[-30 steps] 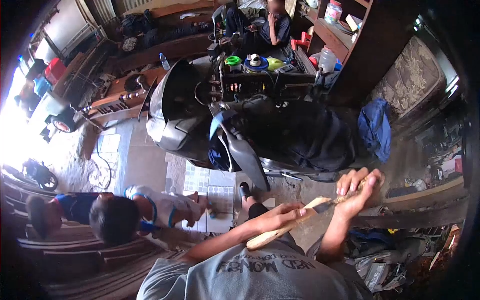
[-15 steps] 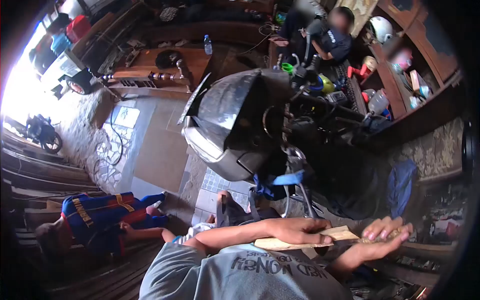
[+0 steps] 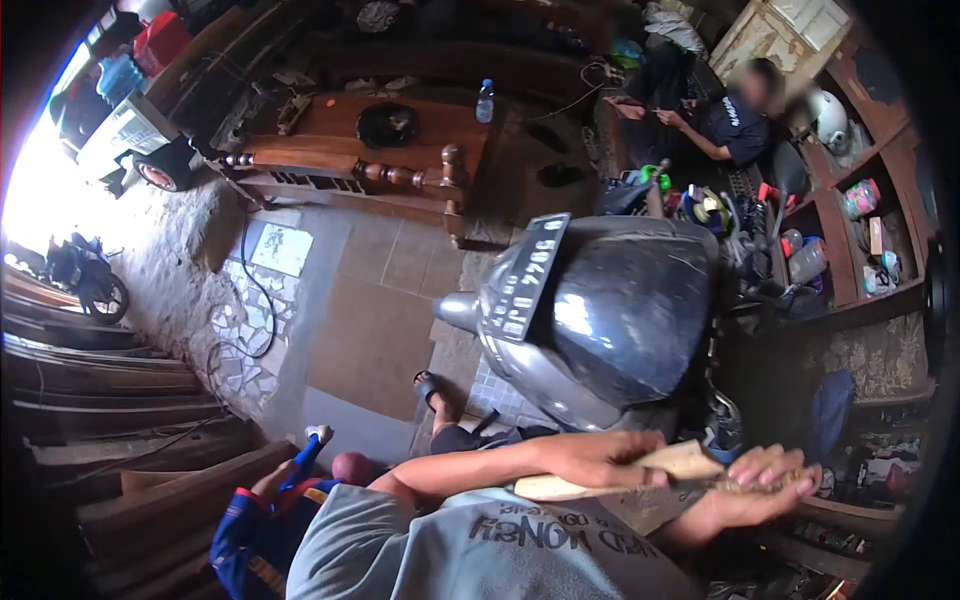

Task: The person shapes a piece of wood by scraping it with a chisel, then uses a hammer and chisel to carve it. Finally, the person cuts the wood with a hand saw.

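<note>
A pale, carved piece of wood [image 3: 690,459] lies across the front of my grey shirt, slanting slightly upward to the right. My left hand [image 3: 600,460] is closed over its middle, palm down, with the thumb along the near side. Beyond the wood's right end, my right hand [image 3: 765,488] is turned palm up with fingers curled round a brown, rough-textured piece [image 3: 770,482]. What that piece is I cannot make out. The two hands are a short way apart, close to my body.
A dark motorbike [image 3: 620,310] with a number plate stands just ahead. A wooden bench [image 3: 330,180] holds a bottle [image 3: 485,102]. Stacked planks [image 3: 120,390] line the left. A person in a blue-and-red shirt [image 3: 250,540] is at lower left; another person [image 3: 735,120] sits behind the motorbike.
The view has shifted, so the motorbike and bench appear further right and the number plate now shows. The blue-and-red-shirted person appears lower. Both hands keep nearly the same place and grip.
</note>
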### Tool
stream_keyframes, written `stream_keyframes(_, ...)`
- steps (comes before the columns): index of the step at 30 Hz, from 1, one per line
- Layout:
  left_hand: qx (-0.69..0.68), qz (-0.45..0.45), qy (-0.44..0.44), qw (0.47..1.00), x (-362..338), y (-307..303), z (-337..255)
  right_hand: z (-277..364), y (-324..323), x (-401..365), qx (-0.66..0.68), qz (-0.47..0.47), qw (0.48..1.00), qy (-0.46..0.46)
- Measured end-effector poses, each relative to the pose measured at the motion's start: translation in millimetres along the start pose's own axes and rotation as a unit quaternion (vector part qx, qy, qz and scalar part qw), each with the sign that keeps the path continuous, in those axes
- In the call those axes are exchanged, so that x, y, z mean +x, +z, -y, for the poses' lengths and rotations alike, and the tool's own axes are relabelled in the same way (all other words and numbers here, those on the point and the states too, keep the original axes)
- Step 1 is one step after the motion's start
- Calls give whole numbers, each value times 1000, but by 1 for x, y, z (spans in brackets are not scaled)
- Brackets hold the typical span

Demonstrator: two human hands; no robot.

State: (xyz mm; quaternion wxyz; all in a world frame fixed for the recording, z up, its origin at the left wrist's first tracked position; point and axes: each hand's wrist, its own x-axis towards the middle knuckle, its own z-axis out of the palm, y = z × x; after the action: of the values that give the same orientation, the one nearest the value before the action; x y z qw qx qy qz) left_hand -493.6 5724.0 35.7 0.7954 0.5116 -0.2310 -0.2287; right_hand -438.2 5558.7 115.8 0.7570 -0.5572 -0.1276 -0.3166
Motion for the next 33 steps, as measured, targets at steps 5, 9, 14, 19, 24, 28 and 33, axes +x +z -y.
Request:
stream_keyframes(5, -15, -125, -65, 990, -117, -64, -61, -28, 145, -58, 118, 91, 979, 142)
stream_keyframes(9, -28, -199, -45, 979, -170, -109, -76, -50, 224, -98, 52, 215, 963, 152)
stream_keyframes(14, -29, -259, -32, 965, -205, -166, -95, -78, 295, -121, 105, 172, 955, 216)
stream_keyframes(19, -65, -298, -133, 943, -223, -238, -132, -135, 348, -117, 232, 131, 935, 236)
stream_keyframes(24, -38, -275, -175, 945, -230, -323, -155, -174, 419, -96, 227, 141, 949, 170)
stream_keyframes(28, -54, -283, -168, 943, -218, -361, -175, -193, 456, -79, 119, 190, 969, 107)
stream_keyframes(33, -45, -192, -168, 966, -203, -404, -203, -210, 484, -68, 133, 114, 967, 187)
